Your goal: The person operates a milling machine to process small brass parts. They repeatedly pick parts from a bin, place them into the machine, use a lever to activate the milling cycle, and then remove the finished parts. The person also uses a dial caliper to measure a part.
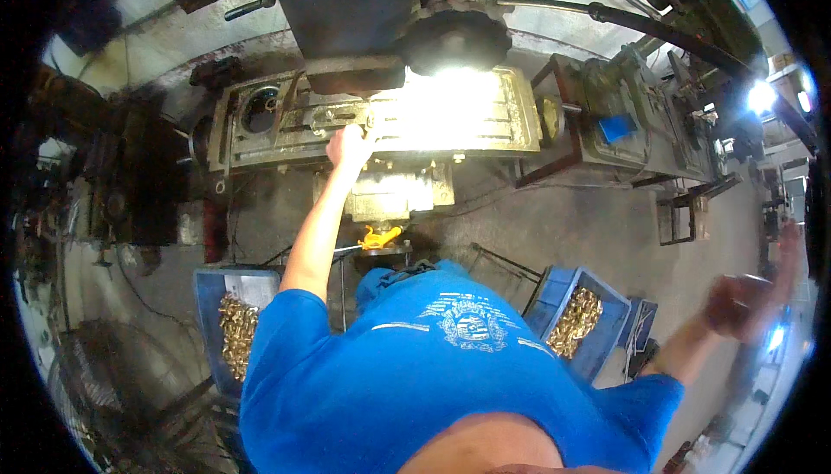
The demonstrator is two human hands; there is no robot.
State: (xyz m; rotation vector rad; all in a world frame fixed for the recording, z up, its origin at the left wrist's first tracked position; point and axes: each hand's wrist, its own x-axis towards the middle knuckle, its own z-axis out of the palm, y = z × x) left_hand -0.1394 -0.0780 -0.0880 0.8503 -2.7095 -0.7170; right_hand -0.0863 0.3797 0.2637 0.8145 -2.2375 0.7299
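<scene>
My left hand [348,147] reaches out over the front edge of the long metal machine table [260,155]. Its fingers are closed, and what they grip is hidden; a small brass-coloured part [370,121] stands right beside them. Slotted grooves run along the table, and a strong glare whitens its middle. Off to the far right, my right hand [736,308] is raised away from the machine and smeared by motion, so its fingers cannot be made out. Below the table front, a yellow handle-like piece [379,238] sits near a round handwheel.
A blue bin [208,288] of small brass-coloured parts stands at my left, another blue bin [613,309] at my right. The dark machine head [454,41] overhangs the table. A metal bench [645,158] with a blue item [617,128] stands on the right.
</scene>
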